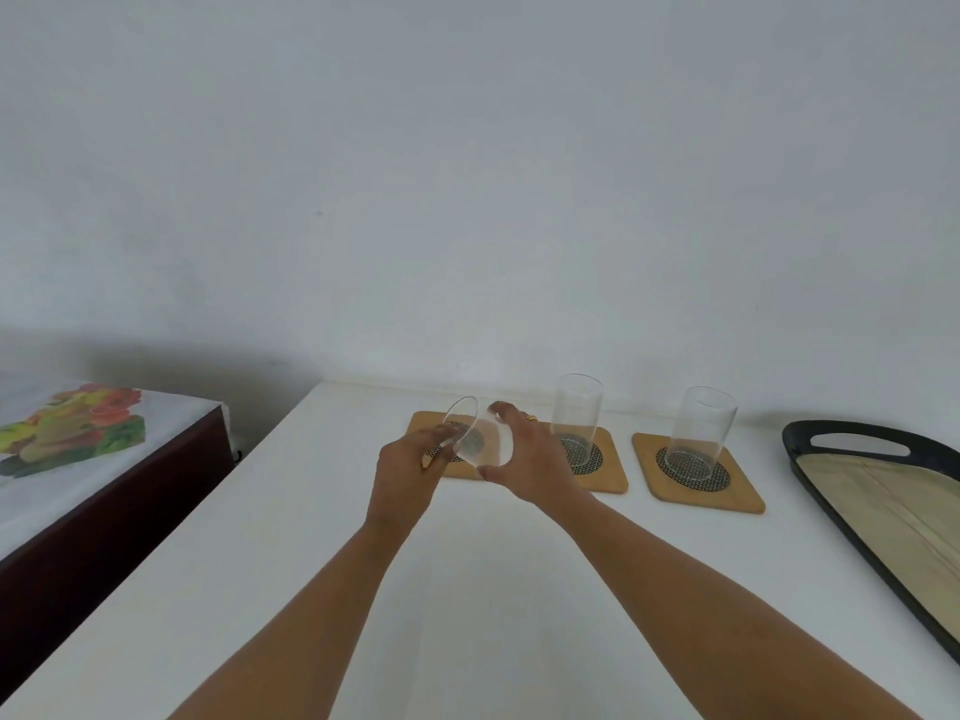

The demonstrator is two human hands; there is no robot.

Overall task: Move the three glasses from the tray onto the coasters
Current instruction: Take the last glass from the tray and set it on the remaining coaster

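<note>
Three wooden coasters lie in a row on the white table. The right coaster (737, 498) and the middle coaster (613, 462) each carry an upright clear glass, one (701, 426) on the right and one (575, 413) in the middle. A third clear glass (475, 433) is tilted to the left above the left coaster (423, 423). My right hand (524, 454) grips its base end. My left hand (410, 470) touches its rim end with the fingertips. The black tray (852, 511) with a pale liner sits at the right, holding no glasses.
The white table (467, 589) runs up to a plain wall. At the left, a lower dark wooden piece (93, 522) is covered with a white cloth printed with coloured fruit.
</note>
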